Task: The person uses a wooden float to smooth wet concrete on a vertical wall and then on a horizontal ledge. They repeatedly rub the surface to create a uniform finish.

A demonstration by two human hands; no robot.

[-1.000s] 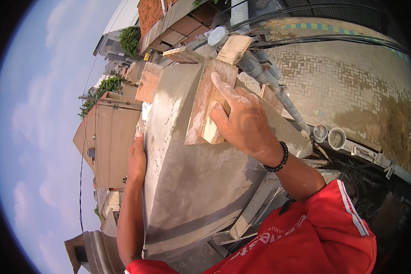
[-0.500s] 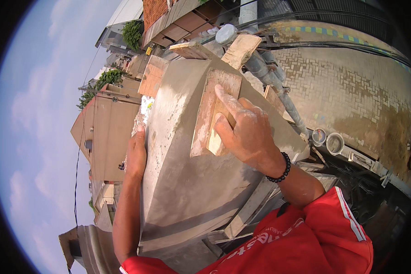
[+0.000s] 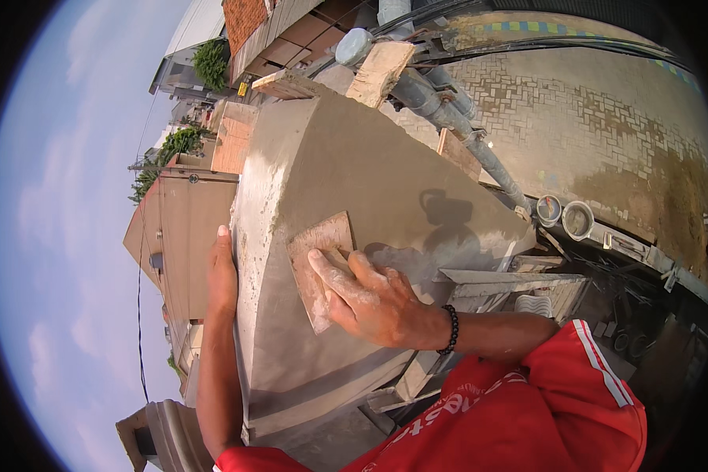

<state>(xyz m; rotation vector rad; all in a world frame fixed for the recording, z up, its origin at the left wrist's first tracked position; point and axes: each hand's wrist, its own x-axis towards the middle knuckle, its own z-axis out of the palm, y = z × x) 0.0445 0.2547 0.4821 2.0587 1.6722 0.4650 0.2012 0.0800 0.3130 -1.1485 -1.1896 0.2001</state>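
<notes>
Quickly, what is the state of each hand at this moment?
Left hand: open, fingers flat along the edge of the plastered wall top.
Right hand: closed on the wooden float, pressing it on the plaster.

A grey pipe (image 3: 448, 118) is seen beside a paved yard (image 3: 606, 118), two round buckets (image 3: 565, 216) below it, and rooftops (image 3: 189, 212) beyond.
</notes>
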